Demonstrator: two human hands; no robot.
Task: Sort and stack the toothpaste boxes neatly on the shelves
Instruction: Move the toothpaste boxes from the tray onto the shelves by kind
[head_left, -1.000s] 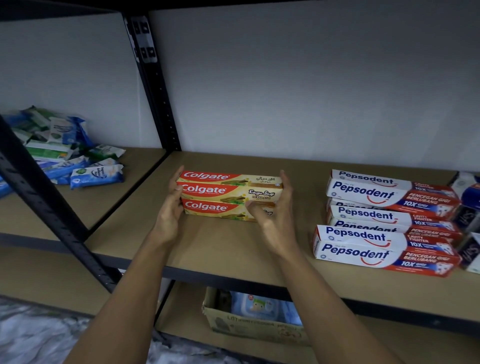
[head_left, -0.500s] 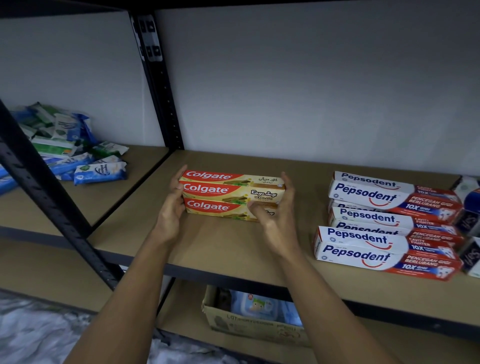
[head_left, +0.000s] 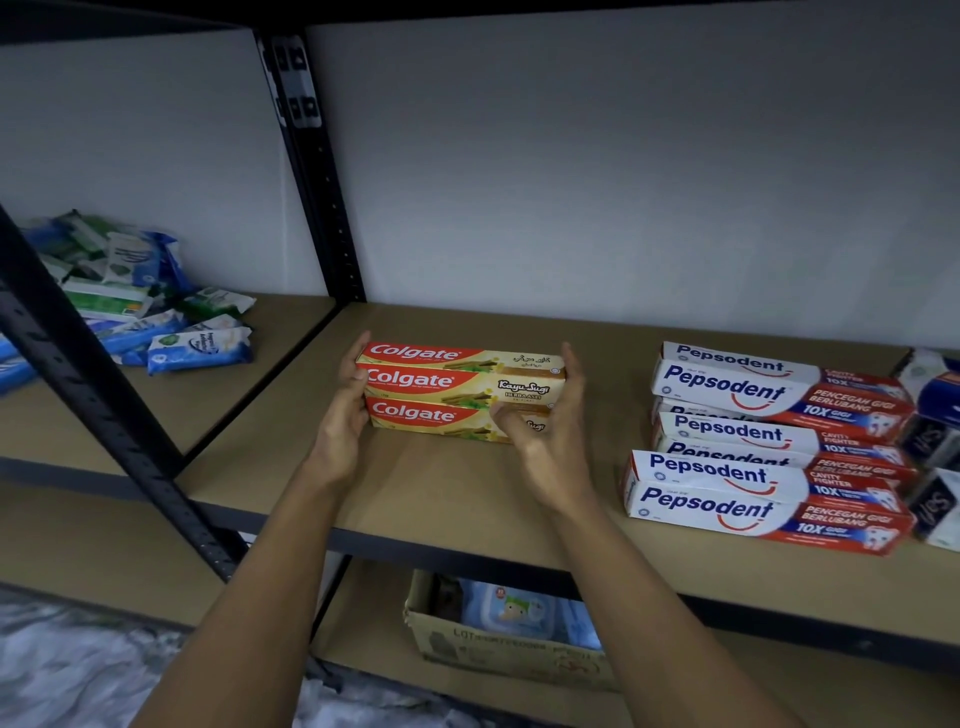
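The stack of Colgate boxes (head_left: 457, 387) sits on the shelf (head_left: 441, 493), caught between both sets of fingers. The left hand (head_left: 343, 421) has its fingers (head_left: 358, 358) laid straight and flat against the stack's left end. The right hand (head_left: 550, 447) presses straight fingers (head_left: 571, 374) on the other end, thumb on the lower box's front. Well right of the right fingers lie stacked Pepsodent boxes (head_left: 753, 441); wipe packets (head_left: 171, 332) are heaped far left of the left fingers.
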